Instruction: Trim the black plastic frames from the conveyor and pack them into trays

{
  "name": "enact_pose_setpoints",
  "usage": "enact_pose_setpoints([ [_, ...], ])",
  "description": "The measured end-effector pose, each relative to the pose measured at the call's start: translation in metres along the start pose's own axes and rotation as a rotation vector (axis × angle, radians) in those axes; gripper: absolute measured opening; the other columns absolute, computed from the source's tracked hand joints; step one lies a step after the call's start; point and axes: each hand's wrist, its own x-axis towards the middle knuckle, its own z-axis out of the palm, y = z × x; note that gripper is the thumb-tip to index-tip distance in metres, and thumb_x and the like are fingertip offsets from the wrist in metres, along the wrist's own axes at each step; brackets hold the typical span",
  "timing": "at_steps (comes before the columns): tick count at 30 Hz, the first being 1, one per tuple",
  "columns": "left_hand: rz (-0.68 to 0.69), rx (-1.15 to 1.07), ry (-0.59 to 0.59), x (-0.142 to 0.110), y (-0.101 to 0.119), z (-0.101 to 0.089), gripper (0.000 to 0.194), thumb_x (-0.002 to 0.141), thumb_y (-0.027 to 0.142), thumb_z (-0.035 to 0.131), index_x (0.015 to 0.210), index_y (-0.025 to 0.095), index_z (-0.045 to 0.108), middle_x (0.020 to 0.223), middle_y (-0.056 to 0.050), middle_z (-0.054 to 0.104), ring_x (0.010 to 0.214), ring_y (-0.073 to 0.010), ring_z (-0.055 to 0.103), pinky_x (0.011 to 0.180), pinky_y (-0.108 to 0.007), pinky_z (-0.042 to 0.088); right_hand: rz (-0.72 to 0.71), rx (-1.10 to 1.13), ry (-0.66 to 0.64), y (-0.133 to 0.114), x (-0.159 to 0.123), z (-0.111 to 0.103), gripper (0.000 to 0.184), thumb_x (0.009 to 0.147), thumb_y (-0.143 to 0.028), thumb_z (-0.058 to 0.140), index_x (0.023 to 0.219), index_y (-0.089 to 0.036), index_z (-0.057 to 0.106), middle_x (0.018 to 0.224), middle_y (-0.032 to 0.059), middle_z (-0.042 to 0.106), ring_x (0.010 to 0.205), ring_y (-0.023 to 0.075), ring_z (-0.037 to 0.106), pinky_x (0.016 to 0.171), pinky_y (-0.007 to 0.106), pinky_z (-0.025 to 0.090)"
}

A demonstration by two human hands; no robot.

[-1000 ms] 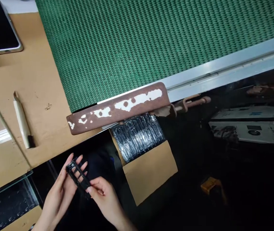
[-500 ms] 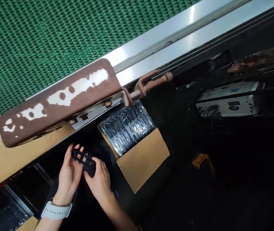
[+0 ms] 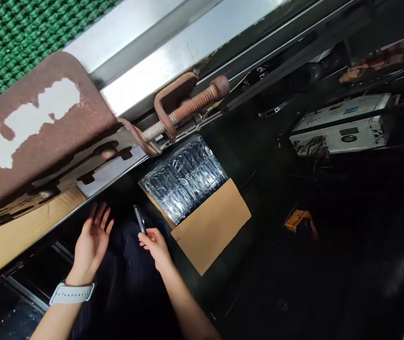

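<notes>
My right hand (image 3: 156, 246) pinches a thin black plastic part (image 3: 140, 218) by its lower end, seen edge-on and pointing up. My left hand (image 3: 91, 243) is empty, its fingers spread apart, a hand's width to the left of the part; a white watch (image 3: 71, 293) sits on that wrist. Just right of the part is a cardboard box (image 3: 212, 231) with shiny wrapped black parts (image 3: 184, 177) showing at its open top.
A rusty brown bar (image 3: 38, 127) and a rusty clamp (image 3: 176, 111) hang from the metal edge (image 3: 159, 52) of the green mat (image 3: 17, 28) above. White equipment (image 3: 339, 130) lies far right, a small orange object (image 3: 299, 219) on the dark floor.
My left hand has let go of the black part and opened; the right hand alone holds it, turned edge-on. The view has tilted down and toward the box.
</notes>
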Motion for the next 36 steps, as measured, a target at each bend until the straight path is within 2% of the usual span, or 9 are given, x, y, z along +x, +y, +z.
enact_pose_setpoints([
  [2,-0.014,0.055,0.039,0.004,-0.004,-0.015,0.018,0.085,0.038,0.056,0.098,0.037,0.069,0.129,0.005,0.060,0.131,-0.0199,0.043,0.114,-0.045,0.021,-0.052,-0.069,0.108,0.006,0.029,-0.006,0.030,0.075,-0.044,0.065,0.086,-0.019,0.054,0.071,-0.0011,0.065,0.064,0.0148,0.063,0.058,0.025,0.048],
  [7,-0.059,0.190,0.146,0.002,-0.014,-0.066,0.026,0.079,0.043,0.065,0.103,0.033,0.065,0.129,0.001,0.060,0.134,-0.0249,0.040,0.115,-0.047,0.020,-0.169,-0.216,0.305,0.001,0.109,-0.021,0.024,0.076,-0.033,0.064,0.093,-0.020,0.053,0.085,0.0002,0.065,0.082,0.0168,0.062,0.080,0.029,0.048],
  [10,-0.062,0.316,0.195,0.000,-0.016,-0.098,0.034,0.076,0.048,0.068,0.105,0.034,0.062,0.132,0.001,0.058,0.133,-0.0277,0.041,0.114,-0.050,0.024,-0.210,-0.334,0.367,-0.006,0.146,-0.028,0.026,0.077,-0.025,0.064,0.101,-0.021,0.054,0.102,0.0037,0.063,0.101,0.0201,0.057,0.091,0.033,0.043],
  [13,-0.058,0.396,0.227,0.001,-0.015,-0.121,0.033,0.075,0.050,0.068,0.102,0.033,0.060,0.133,0.001,0.058,0.132,-0.0284,0.043,0.112,-0.051,0.028,-0.207,-0.447,0.380,-0.005,0.165,-0.031,0.029,0.077,-0.018,0.063,0.104,-0.023,0.055,0.108,0.0049,0.061,0.109,0.0225,0.054,0.096,0.035,0.039],
  [17,-0.051,0.423,0.239,0.002,-0.013,-0.127,0.030,0.076,0.049,0.067,0.099,0.030,0.059,0.134,0.000,0.057,0.131,-0.0275,0.045,0.112,-0.049,0.029,-0.159,-0.559,0.394,0.008,0.169,-0.030,0.031,0.078,-0.016,0.062,0.106,-0.024,0.055,0.109,0.0058,0.060,0.109,0.0243,0.053,0.094,0.036,0.040],
  [22,-0.067,0.399,0.210,0.001,-0.016,-0.111,0.039,0.078,0.049,0.067,0.111,0.031,0.055,0.141,-0.004,0.051,0.133,-0.0287,0.042,0.113,-0.051,0.026,-0.129,-0.632,0.422,0.022,0.168,-0.030,0.032,0.080,-0.018,0.058,0.112,-0.020,0.053,0.114,0.0112,0.056,0.108,0.0259,0.055,0.089,0.036,0.045],
  [26,-0.087,0.386,0.203,0.001,-0.022,-0.106,0.043,0.078,0.047,0.067,0.117,0.032,0.055,0.140,-0.005,0.052,0.132,-0.0292,0.043,0.112,-0.050,0.027,-0.163,-0.661,0.427,0.025,0.166,-0.031,0.043,0.080,-0.019,0.059,0.122,-0.017,0.047,0.121,0.0134,0.054,0.113,0.0245,0.055,0.094,0.034,0.043],
  [30,-0.113,0.379,0.216,0.000,-0.024,-0.114,0.044,0.078,0.047,0.067,0.117,0.033,0.055,0.139,-0.005,0.052,0.132,-0.0299,0.043,0.112,-0.049,0.027,-0.195,-0.703,0.427,0.030,0.150,-0.030,0.051,0.084,-0.022,0.054,0.132,-0.012,0.039,0.130,0.0180,0.051,0.121,0.0265,0.050,0.097,0.036,0.042],
  [36,-0.070,0.417,0.267,-0.008,-0.019,-0.128,0.041,0.078,0.046,0.067,0.115,0.032,0.058,0.132,-0.005,0.059,0.126,-0.0291,0.050,0.107,-0.047,0.036,-0.245,-0.806,0.309,0.042,0.128,-0.024,0.039,0.083,-0.013,0.052,0.121,-0.016,0.050,0.128,0.0156,0.057,0.123,0.0255,0.050,0.100,0.040,0.039],
])
